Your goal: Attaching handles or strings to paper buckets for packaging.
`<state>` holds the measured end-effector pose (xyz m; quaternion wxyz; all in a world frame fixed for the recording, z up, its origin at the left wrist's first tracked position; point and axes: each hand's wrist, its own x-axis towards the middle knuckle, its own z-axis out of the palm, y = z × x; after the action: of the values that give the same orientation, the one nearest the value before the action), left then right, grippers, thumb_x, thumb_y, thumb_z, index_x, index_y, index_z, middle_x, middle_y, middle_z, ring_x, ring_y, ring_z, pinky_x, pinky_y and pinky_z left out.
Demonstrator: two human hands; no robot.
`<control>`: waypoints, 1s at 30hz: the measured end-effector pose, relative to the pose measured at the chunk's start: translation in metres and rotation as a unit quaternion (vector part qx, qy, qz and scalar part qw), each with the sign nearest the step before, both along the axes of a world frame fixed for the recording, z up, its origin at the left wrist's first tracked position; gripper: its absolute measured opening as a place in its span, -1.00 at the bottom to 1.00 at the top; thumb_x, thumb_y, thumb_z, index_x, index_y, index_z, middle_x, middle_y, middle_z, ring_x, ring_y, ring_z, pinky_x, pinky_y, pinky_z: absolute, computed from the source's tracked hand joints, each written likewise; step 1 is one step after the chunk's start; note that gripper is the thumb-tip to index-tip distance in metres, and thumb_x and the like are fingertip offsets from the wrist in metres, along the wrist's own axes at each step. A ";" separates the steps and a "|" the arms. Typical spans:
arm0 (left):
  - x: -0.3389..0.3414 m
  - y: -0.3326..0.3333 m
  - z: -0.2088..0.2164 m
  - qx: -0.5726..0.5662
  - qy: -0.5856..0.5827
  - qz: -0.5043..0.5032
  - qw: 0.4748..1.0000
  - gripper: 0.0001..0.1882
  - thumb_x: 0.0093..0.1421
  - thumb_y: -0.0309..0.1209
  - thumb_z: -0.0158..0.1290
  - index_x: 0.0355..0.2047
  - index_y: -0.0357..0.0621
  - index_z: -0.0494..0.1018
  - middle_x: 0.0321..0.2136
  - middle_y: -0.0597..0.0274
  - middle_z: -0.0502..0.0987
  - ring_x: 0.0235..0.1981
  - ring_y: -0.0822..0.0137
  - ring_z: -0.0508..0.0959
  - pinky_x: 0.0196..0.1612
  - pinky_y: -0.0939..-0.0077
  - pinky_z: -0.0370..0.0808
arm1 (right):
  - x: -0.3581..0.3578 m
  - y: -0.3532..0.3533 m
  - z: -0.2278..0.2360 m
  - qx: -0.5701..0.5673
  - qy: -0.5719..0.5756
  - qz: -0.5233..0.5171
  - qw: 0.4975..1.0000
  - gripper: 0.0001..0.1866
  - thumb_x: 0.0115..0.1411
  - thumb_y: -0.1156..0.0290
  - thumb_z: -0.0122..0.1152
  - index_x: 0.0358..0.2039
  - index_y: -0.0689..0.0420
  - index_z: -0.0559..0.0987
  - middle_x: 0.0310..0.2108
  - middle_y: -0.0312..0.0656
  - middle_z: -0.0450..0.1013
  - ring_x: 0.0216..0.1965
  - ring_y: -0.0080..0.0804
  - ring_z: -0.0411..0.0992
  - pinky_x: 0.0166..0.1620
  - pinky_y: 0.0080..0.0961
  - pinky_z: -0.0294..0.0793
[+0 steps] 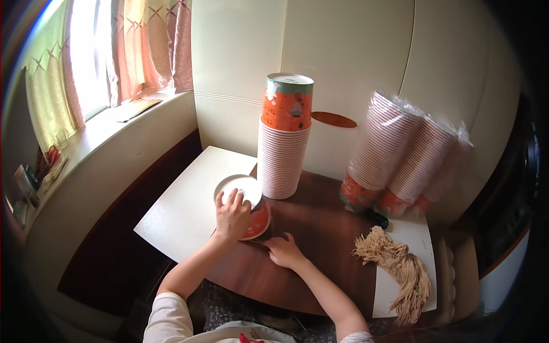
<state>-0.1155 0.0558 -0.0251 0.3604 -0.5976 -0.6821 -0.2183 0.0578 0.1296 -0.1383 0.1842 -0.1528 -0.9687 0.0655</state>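
Note:
An orange paper bucket (258, 224) stands upside down on the brown table in front of me, its white base upward. My left hand (231, 216) grips it from above, fingers bent over the base. Low at the bucket's near right side is my right hand (284, 251), thumb raised and fingertips close to the rim. Those fingertips seem pinched on something thin, too small to make out. Just behind rises a tall stack of nested paper buckets (284, 154), upside down, the top one orange and green.
Plastic-wrapped bucket stacks (394, 148) lean at the back right. A bundle of tan cords (400, 271) lies over a white board (423, 246) at the table's right. Another white board (183, 194) extends left, near the window sill (114, 128). A pale wall borders the back.

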 end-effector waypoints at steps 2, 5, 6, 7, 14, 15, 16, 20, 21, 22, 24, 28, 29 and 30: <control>-0.010 -0.003 -0.001 -0.044 -0.007 -0.023 0.999 -0.73 -0.06 -0.16 0.11 -0.55 -0.11 0.50 -0.42 0.21 0.43 -0.14 0.26 0.39 -0.04 0.13 0.23 | -0.013 -0.002 0.002 -0.018 0.007 0.003 1.000 -0.72 -0.03 0.37 0.09 -0.23 0.04 0.46 -0.23 -0.24 0.39 -0.13 -0.33 0.34 0.00 -0.17 0.17; -0.025 -0.004 -0.001 -0.052 -0.025 -0.018 0.998 -0.77 -0.03 -0.20 0.08 -0.56 -0.10 0.48 -0.45 0.22 0.42 -0.23 0.27 0.42 -0.13 0.23 0.27 | -0.036 -0.007 0.003 -0.067 0.027 -0.012 0.997 -0.68 -0.02 0.31 0.08 -0.20 0.01 0.47 -0.19 -0.25 0.37 -0.12 -0.32 0.33 -0.04 -0.15 0.17; -0.031 -0.004 -0.001 -0.064 -0.046 -0.013 0.997 -0.77 -0.03 -0.20 0.08 -0.57 -0.10 0.48 -0.46 0.23 0.42 -0.26 0.27 0.43 -0.17 0.26 0.28 | -0.042 -0.013 0.009 -0.032 -0.002 0.001 0.999 -0.67 -0.01 0.27 0.07 -0.19 0.02 0.47 -0.20 -0.25 0.37 -0.12 -0.32 0.32 -0.05 -0.15 0.16; -0.037 -0.003 0.000 -0.051 -0.024 -0.026 0.998 -0.78 -0.01 -0.21 0.07 -0.57 -0.09 0.47 -0.47 0.21 0.42 -0.31 0.26 0.44 -0.21 0.30 0.29 | -0.047 -0.019 0.012 0.004 -0.030 0.014 0.999 -0.66 -0.01 0.23 0.06 -0.19 0.02 0.48 -0.21 -0.26 0.37 -0.12 -0.31 0.31 -0.06 -0.15 0.15; -0.064 0.015 0.001 -0.071 0.008 -0.033 0.997 -0.78 -0.01 -0.20 0.08 -0.56 -0.08 0.48 -0.47 0.19 0.44 -0.36 0.25 0.48 -0.26 0.34 0.34 | -0.069 -0.031 0.022 -0.073 -0.083 0.068 0.992 -0.66 0.06 0.22 -0.03 -0.12 -0.07 0.46 -0.05 -0.32 0.35 0.07 -0.34 0.19 0.11 0.02 -0.02; -0.074 0.017 -0.001 -0.073 0.006 -0.029 0.997 -0.78 -0.01 -0.20 0.07 -0.56 -0.08 0.48 -0.47 0.19 0.44 -0.37 0.25 0.48 -0.28 0.33 0.36 | -0.069 -0.031 0.022 -0.064 -0.086 0.071 0.992 -0.65 0.07 0.23 -0.04 -0.09 -0.07 0.44 -0.02 -0.31 0.33 0.10 -0.33 0.17 0.13 0.05 -0.05; -0.083 0.016 -0.002 -0.080 0.017 -0.029 0.996 -0.77 -0.02 -0.19 0.08 -0.57 -0.08 0.48 -0.48 0.20 0.44 -0.37 0.25 0.49 -0.28 0.33 0.37 | -0.067 -0.030 0.022 -0.058 -0.084 0.069 0.992 -0.65 0.07 0.23 -0.04 -0.09 -0.07 0.44 -0.02 -0.31 0.33 0.10 -0.33 0.17 0.13 0.05 -0.05; -0.117 0.012 -0.008 -0.079 0.064 -0.065 0.993 -0.72 -0.08 -0.12 0.11 -0.62 -0.08 0.47 -0.54 0.24 0.42 -0.41 0.29 0.50 -0.32 0.37 0.40 | -0.042 -0.022 0.022 -0.020 -0.117 0.009 0.993 -0.59 0.11 0.14 -0.03 -0.03 -0.03 0.39 0.06 -0.27 0.27 0.18 -0.29 0.06 0.16 0.00 -0.10; -0.120 0.010 -0.008 -0.081 0.042 -0.077 0.993 -0.71 -0.13 -0.14 0.15 -0.64 -0.11 0.44 -0.54 0.20 0.42 -0.42 0.27 0.50 -0.30 0.36 0.42 | -0.032 -0.020 0.023 -0.018 -0.116 0.005 0.993 -0.59 0.11 0.14 -0.03 -0.03 -0.03 0.39 0.06 -0.27 0.27 0.18 -0.29 0.06 0.16 0.00 -0.10; -0.122 0.011 -0.008 -0.079 0.044 -0.082 0.993 -0.71 -0.13 -0.14 0.15 -0.64 -0.11 0.44 -0.54 0.20 0.42 -0.42 0.27 0.50 -0.30 0.36 0.42 | -0.021 -0.018 0.023 -0.030 -0.095 0.004 0.995 -0.59 0.11 0.13 -0.02 -0.05 -0.02 0.41 0.05 -0.26 0.27 0.17 -0.29 0.07 0.15 -0.01 -0.09; -0.121 0.010 -0.004 -0.088 0.069 -0.056 0.992 -0.72 -0.09 -0.12 0.11 -0.62 -0.07 0.45 -0.55 0.25 0.42 -0.41 0.32 0.51 -0.32 0.40 0.41 | 0.000 -0.020 0.038 -0.029 -0.036 0.011 0.999 -0.64 0.10 0.16 0.04 -0.11 -0.01 0.46 0.02 -0.21 0.30 0.14 -0.28 0.13 0.13 -0.13 0.02; -0.110 0.021 0.028 -0.062 0.057 -0.007 0.996 -0.62 -0.13 -0.07 0.17 -0.44 -0.09 0.44 -0.40 0.17 0.42 -0.25 0.21 0.45 -0.22 0.30 0.36 | 0.051 -0.041 0.132 -0.198 0.137 0.113 0.964 -0.69 0.13 0.27 0.04 -0.11 0.06 0.45 -0.02 -0.15 0.34 0.02 -0.21 0.28 0.11 -0.24 0.12; -0.104 0.031 0.051 -0.048 0.016 -0.024 0.998 -0.63 -0.09 -0.10 0.16 -0.41 -0.10 0.43 -0.39 0.16 0.42 -0.25 0.19 0.44 -0.23 0.29 0.36 | 0.066 -0.055 0.172 -0.265 0.173 0.149 0.937 -0.69 0.16 0.31 0.02 -0.09 0.08 0.43 -0.03 -0.11 0.34 0.00 -0.20 0.32 0.11 -0.25 0.13; -0.096 0.045 0.074 -0.037 -0.026 -0.043 0.998 -0.65 -0.06 -0.13 0.14 -0.38 -0.11 0.42 -0.38 0.15 0.42 -0.25 0.18 0.43 -0.24 0.28 0.36 | 0.083 -0.067 0.206 -0.306 0.208 0.200 0.907 -0.68 0.18 0.32 -0.03 -0.06 0.11 0.41 -0.03 -0.09 0.34 0.00 -0.19 0.31 0.12 -0.25 0.14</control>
<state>-0.2115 0.1006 0.0489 0.3102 -0.6337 -0.6725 -0.2235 0.1410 0.0625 0.0678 0.3090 0.0123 -0.8508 0.4249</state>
